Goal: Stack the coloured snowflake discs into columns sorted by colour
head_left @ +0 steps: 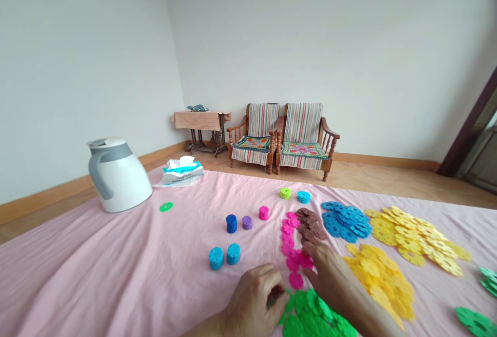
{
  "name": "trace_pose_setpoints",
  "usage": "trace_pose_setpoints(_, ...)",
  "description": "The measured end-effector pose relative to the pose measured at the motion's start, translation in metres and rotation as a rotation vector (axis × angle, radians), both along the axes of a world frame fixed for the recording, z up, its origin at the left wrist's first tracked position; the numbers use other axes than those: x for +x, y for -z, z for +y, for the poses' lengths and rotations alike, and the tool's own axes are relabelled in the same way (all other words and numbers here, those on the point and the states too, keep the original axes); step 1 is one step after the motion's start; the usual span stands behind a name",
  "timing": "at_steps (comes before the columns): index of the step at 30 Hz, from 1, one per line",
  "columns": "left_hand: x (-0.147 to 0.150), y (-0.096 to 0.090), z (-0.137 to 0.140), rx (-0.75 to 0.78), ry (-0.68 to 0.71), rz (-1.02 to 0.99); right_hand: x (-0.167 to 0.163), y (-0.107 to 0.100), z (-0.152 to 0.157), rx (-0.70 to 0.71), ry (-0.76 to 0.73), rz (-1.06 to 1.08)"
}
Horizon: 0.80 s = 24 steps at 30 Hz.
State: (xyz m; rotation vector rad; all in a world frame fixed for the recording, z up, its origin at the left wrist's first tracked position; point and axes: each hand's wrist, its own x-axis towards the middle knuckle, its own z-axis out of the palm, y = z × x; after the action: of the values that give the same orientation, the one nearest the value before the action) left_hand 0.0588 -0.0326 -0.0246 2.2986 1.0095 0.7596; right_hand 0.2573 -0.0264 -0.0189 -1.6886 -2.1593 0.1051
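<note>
My left hand (258, 298) is curled with thumb and fingers drawn in, beside the left edge of a green snowflake-disc pile (314, 316). Whatever it may hold is hidden. My right hand (328, 267) reaches over the pink snowflake discs (288, 244), its thumb and forefinger apart, fingertips at the lower edge of the brown disc pile (308, 223). Left of the pink discs stand small stacks: light blue stacks (216, 258), a dark blue stack (231, 223), a purple stack (247, 222) and a pink stack (263, 213).
Farther back are a lime stack (285, 193) and a cyan stack (303, 197). Blue discs (345, 221) and yellow discs (417, 236) lie rightward. A white jug (126, 181), tissue pack (182, 171) and single green disc (166, 206) are left on the pink cloth (186, 275).
</note>
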Motion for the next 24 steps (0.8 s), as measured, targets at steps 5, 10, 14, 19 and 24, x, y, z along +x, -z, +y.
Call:
trace_pose_setpoints(5, -0.001, 0.002, 0.002, -0.017, 0.003, -0.009, 0.007, 0.006, 0.004, 0.008, -0.031, 0.069)
trace_pose_setpoints(10, -0.003, 0.003, 0.003, -0.036, 0.016, -0.034, 0.010, 0.007, 0.009, -0.008, -0.033, 0.167)
trace_pose_setpoints(14, -0.005, 0.003, 0.005, -0.039, 0.019, -0.053, 0.011, 0.004, 0.010, -0.041, -0.038, 0.173)
trace_pose_setpoints(19, -0.006, 0.004, 0.007, -0.029, 0.024, -0.066, 0.012, -0.003, 0.007, -0.065, -0.037, 0.152)
trace_pose_setpoints(24, -0.006, 0.008, 0.008, -0.055, 0.035, -0.101, 0.014, -0.016, 0.009, -0.074, -0.012, 0.142)
